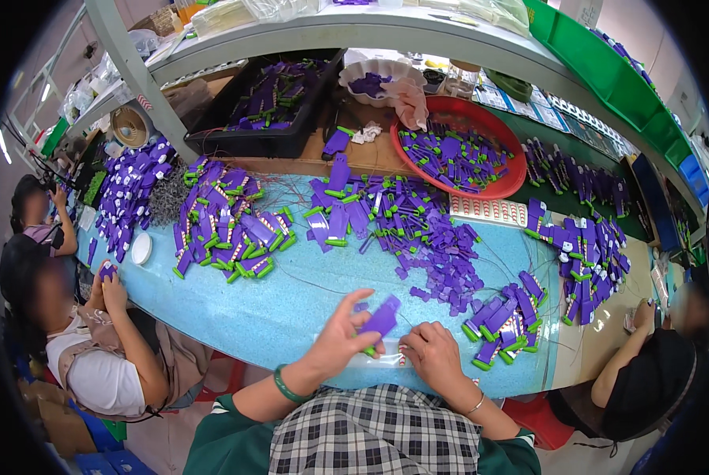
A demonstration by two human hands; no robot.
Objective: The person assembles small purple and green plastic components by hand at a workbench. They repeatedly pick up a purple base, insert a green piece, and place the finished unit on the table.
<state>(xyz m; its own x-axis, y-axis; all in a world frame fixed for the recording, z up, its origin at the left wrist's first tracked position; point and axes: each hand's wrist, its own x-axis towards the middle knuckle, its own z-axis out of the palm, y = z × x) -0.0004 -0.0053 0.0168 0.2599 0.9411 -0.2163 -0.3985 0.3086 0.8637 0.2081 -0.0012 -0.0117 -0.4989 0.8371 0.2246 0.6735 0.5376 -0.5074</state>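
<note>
My left hand [334, 344] is closed on a flat purple plastic part [382, 315] with a green end, held tilted just above the table's front edge. Close beside it, my right hand [437, 352] has its fingers drawn together at the end of a pale, shiny sticker strip [370, 359] with small red marks. What sits between those fingertips is hidden. Right of my right hand lies a heap of purple parts with green ends and striped stickers [513, 321]. Beyond my hands spreads a pile of small loose purple pieces [445, 265].
A red basin [517, 178] of purple-green parts stands behind the pile, near a sheet of red-marked stickers [489, 211]. At the back left is a black crate [275, 144]. More heaps [228, 222] lie left. A shelf [354, 39] overhangs; people work on both sides.
</note>
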